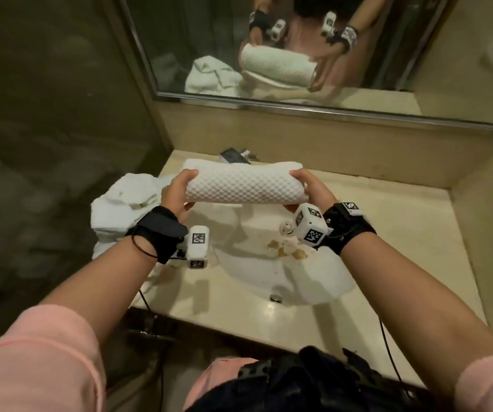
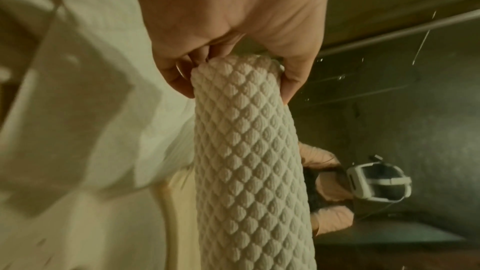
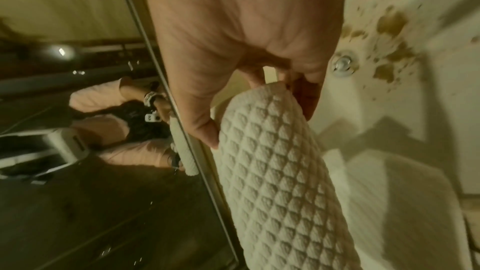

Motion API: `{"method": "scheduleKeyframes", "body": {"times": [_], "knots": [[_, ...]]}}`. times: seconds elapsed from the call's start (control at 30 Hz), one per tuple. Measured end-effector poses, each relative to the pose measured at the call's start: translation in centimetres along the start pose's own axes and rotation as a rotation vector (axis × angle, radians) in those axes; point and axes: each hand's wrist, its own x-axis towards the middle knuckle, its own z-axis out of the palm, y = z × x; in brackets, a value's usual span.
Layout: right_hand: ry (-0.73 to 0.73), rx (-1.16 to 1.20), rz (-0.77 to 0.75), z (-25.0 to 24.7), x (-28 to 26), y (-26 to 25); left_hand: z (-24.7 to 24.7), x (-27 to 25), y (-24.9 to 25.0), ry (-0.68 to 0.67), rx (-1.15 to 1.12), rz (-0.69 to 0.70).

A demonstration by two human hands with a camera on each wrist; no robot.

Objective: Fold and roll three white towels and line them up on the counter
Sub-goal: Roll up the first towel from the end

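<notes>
Beige counter (image 1: 402, 221) surrounds a stained sink (image 1: 269, 263), a crumpled towel heap (image 1: 120, 203) at left. Left hand (image 1: 176, 194) and right hand (image 1: 310, 188) curl round the ends of the rolled towel (image 1: 243, 185), quilted white, held above the basin. A loosened grip could unroll it or drop it into the stains.

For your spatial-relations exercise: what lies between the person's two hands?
In the head view, the rolled white waffle-textured towel spans between left hand and right hand, each gripping one end.
</notes>
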Motion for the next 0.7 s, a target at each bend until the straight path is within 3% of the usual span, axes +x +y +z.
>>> {"method": "scheduleKeyframes", "body": {"times": [0.23,0.37,0.5,0.7], "knots": [[0.036,-0.031,-0.121,9.5,4.9,-0.8,-5.2,6.4,7.6,-0.053,-0.149,0.036],[0.035,-0.055,-0.104,13.9,8.2,-1.4,-6.2,8.8,11.3,-0.082,-0.247,0.015],[0.063,-0.157,-0.099,16.9,11.1,-2.6,-7.1,11.0,12.5,-0.203,-0.364,-0.060],[0.153,-0.448,-0.126,18.9,14.1,-4.7,-7.0,13.9,12.1,-0.218,-0.508,-0.094]]}}
